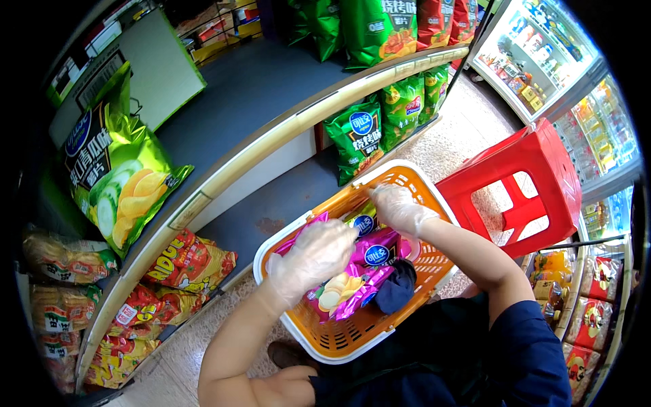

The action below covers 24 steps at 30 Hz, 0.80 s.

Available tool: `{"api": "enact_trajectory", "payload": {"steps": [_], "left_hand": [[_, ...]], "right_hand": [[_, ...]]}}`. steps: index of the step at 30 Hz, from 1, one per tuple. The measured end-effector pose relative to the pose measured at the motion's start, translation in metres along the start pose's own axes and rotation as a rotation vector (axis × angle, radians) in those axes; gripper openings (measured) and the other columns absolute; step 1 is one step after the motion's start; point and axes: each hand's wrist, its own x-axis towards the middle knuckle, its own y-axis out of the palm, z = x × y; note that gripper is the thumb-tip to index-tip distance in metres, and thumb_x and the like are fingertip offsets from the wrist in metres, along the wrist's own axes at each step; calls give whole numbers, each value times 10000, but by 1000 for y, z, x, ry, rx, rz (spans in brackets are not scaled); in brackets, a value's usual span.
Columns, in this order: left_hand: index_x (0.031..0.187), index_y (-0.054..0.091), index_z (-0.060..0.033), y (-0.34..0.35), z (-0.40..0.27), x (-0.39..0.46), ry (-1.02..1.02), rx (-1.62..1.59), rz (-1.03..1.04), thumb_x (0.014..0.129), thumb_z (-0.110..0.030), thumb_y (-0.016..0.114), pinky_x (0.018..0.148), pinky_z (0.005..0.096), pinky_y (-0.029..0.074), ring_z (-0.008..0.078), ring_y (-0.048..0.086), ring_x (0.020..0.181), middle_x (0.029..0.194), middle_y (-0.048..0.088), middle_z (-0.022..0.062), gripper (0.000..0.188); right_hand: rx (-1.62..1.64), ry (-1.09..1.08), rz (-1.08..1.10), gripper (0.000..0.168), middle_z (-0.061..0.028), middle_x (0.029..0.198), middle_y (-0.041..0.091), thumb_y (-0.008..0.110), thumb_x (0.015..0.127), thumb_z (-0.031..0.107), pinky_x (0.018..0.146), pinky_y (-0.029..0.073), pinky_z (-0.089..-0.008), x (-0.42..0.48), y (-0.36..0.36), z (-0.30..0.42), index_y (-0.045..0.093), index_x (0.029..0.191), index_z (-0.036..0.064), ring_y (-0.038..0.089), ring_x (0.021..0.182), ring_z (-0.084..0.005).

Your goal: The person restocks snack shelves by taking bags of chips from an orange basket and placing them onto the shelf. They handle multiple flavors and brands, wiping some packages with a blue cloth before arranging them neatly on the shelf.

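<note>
An orange plastic shopping basket with a white rim [338, 361] stands tilted before me. My left hand [320, 252], in a clear plastic glove, is over its left part, above a purple bag of potato chips [351, 292]; its fingertips are partly hidden. My right hand [399, 206], gloved too, reaches in at the far right part, beside a green-yellow chip bag [365, 221]. Whether either hand grips a bag cannot be made out. Another purple bag [376, 252] lies between the hands. A dark blue cloth [399, 287] rests on the bags at the basket's near side.
A curved shelf edge [285, 122] runs past the basket's far side. Green chip bags [356, 137] stand on the lower shelf, a cucumber chip bag [122, 188] on the upper one at left. A red plastic stool [554, 188] touches the right side; glass-door drinks coolers [534, 61] are beyond.
</note>
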Motion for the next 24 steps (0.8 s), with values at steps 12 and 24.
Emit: {"api": "enact_trajectory", "payload": {"steps": [12,24], "left_hand": [[1251,512,-13,23,3,8,-337,-201,-83,890,-265,699,979,433,466,376,590,1122,1200,590,207,478],[1440,442,-40,10,13,18,-480,-405,25,808,-440,782,1047,413,421,348,551,1239,1292,603,216,821]], "right_hand": [[-39,-331,164,216,-131,1107,705,627,809,147,873,520,-434,3,-25,-35,754,964,70,660,1011,-333],[718,-187,371,131,-107,1095,718,613,921,75,901,493,-321,-28,-74,-93,670,991,-20,640,1037,-187]]}}
